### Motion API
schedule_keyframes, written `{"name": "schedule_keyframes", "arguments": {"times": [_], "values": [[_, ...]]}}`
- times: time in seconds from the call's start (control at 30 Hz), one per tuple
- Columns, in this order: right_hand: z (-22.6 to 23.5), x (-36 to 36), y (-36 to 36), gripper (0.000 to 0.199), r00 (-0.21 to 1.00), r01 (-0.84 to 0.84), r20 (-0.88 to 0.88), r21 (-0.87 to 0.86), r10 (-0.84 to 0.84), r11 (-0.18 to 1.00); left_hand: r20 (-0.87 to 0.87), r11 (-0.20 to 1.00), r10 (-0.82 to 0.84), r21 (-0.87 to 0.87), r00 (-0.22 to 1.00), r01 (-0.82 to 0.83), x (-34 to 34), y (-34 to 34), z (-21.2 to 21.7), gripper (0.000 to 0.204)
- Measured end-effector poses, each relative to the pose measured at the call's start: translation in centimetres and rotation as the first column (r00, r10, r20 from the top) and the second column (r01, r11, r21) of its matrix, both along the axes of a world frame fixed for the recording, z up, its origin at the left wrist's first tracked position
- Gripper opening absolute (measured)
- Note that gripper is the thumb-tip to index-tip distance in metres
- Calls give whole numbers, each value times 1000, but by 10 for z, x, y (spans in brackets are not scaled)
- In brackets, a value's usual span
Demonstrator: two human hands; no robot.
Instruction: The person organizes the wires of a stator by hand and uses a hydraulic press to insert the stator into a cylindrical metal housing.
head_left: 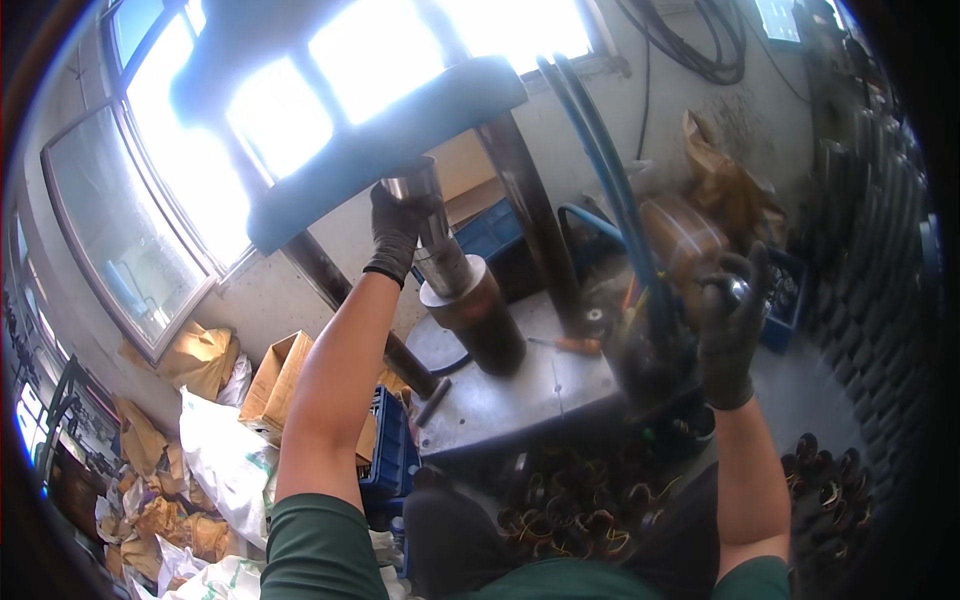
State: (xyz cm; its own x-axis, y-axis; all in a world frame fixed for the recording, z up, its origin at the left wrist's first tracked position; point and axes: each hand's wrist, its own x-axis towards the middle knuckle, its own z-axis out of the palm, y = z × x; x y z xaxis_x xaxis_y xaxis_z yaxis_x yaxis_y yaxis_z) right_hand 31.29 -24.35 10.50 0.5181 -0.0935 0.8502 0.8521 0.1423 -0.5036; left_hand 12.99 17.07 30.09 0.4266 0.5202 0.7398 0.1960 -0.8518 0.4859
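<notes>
Left hand (398, 225), dark-gloved, is wrapped shut around the steel ram (432, 225) of the press, just under the blue crossbeam (390, 140). Directly below the hand, a brown cylindrical piece (480, 320) stands upright on the metal counter (500, 400), the ram's lower collar touching its top. Right hand (732, 320), also gloved, is curled around a round shiny knob (738, 290), well apart to the right. Blue hoses (610, 180) run between the two.

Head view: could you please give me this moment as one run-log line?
left hand: gripping press ram | right hand: on round lever knob | brown cylinder: upright on press table, under ram
</notes>
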Motion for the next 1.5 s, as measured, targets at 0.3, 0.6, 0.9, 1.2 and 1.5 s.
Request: {"name": "schedule_keyframes", "arguments": {"times": [0.3, 0.6, 0.9, 1.2, 1.5], "values": [[22, -11, -32, 33, 987, -163, 7, 48, 163, 985, 469, 835, 22, -495, 883, 242, -4, 6, -17, 67], [37, -22, -48, 18, 998, 8, 62, -261, 9, 965, 405, 883, -68, -401, 912, 244, -5, 3, -21, 68], [67, -56, -73, 11, 999, 2, -26, -581, -20, 814, 341, 966, -15, -236, 940, 102, 3, 28, -38, 80], [49, -92, -122, 26, 974, 149, 175, -973, 147, 175, 522, 843, -207, -335, 827, 422, -18, 37, -133, 78], [0, -108, -173, 19, 980, 112, 108, -994, 169, -14, 477, 785, -196, -448, 857, 429, -7, 23, -138, 81]]}}
